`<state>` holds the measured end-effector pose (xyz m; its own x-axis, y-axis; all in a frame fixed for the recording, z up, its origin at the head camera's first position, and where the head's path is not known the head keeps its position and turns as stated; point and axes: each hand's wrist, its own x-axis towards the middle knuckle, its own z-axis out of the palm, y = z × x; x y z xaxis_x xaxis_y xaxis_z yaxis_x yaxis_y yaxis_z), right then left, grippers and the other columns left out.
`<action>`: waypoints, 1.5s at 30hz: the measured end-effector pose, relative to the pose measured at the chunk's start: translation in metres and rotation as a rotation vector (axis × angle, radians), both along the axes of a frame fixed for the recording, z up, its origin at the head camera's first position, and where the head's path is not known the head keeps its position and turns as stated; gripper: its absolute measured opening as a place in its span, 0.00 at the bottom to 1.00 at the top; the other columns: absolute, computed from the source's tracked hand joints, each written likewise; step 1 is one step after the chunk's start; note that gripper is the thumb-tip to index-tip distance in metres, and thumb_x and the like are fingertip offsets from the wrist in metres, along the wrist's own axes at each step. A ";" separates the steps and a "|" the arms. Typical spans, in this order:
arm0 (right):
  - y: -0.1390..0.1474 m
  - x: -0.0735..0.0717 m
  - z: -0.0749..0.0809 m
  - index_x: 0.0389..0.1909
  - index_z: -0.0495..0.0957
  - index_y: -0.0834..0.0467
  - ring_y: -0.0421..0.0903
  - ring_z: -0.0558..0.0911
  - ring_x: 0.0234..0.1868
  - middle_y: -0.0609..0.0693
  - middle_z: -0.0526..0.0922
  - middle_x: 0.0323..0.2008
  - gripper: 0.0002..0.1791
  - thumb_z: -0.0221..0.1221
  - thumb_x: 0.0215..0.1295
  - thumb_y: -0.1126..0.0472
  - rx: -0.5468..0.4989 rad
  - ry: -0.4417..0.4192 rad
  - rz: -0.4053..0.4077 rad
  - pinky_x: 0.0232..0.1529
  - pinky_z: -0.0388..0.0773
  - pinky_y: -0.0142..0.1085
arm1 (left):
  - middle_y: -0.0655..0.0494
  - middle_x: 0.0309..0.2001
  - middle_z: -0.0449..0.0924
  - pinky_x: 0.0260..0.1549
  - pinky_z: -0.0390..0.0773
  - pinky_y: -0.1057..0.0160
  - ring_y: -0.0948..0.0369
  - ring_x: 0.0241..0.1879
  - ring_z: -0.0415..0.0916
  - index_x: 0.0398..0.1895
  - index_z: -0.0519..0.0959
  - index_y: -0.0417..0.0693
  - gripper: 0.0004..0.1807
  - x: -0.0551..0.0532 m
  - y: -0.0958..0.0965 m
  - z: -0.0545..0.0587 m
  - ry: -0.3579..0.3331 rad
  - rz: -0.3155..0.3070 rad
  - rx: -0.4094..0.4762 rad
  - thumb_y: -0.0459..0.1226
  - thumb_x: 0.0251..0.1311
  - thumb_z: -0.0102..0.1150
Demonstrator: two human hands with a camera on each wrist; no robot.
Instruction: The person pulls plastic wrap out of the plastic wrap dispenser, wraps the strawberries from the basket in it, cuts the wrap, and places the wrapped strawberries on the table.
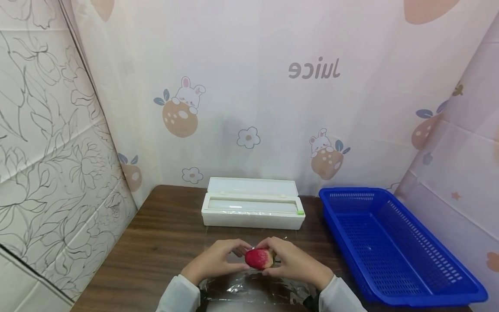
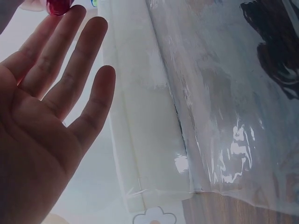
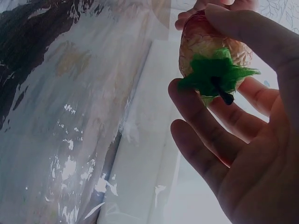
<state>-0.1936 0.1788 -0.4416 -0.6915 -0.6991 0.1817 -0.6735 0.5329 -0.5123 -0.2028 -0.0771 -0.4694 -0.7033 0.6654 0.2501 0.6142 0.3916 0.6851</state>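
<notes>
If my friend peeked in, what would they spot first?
Probably the red strawberry in the right hand, over shiny clear film. Next, the big blue basket on the right side of the table. Behind the strawberry, a long white box stands with its lid up.

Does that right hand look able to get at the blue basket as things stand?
Probably yes. The blue basket stands on the same side as the right hand, and nothing visible rises between them except the basket's own wall. That hand is holding the strawberry, though.
</notes>
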 end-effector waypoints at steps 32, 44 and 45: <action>0.000 0.011 -0.023 0.53 0.70 0.50 0.36 0.75 0.46 0.42 0.78 0.48 0.27 0.67 0.53 0.56 -0.009 -0.033 0.085 0.43 0.81 0.39 | 0.60 0.38 0.84 0.34 0.79 0.75 0.73 0.35 0.76 0.44 0.77 0.50 0.19 0.004 0.001 -0.019 0.039 -0.089 -0.068 0.49 0.53 0.64; -0.001 0.014 -0.032 0.53 0.70 0.49 0.34 0.74 0.45 0.41 0.77 0.47 0.25 0.65 0.54 0.53 0.034 -0.058 0.070 0.41 0.80 0.35 | 0.63 0.34 0.82 0.30 0.78 0.76 0.75 0.31 0.74 0.42 0.78 0.49 0.19 0.009 0.002 -0.021 -0.038 -0.077 -0.100 0.48 0.50 0.67; -0.001 0.014 -0.033 0.53 0.70 0.48 0.34 0.74 0.45 0.41 0.77 0.47 0.25 0.65 0.55 0.52 0.032 -0.059 0.070 0.41 0.80 0.35 | 0.64 0.34 0.82 0.30 0.78 0.76 0.75 0.30 0.74 0.42 0.78 0.49 0.19 0.010 0.002 -0.021 -0.044 -0.073 -0.104 0.48 0.49 0.67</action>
<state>-0.1791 0.1780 -0.4746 -0.6498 -0.7508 0.1187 -0.6785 0.5026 -0.5358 -0.1932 -0.0750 -0.4903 -0.6606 0.7363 0.1466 0.6137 0.4171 0.6703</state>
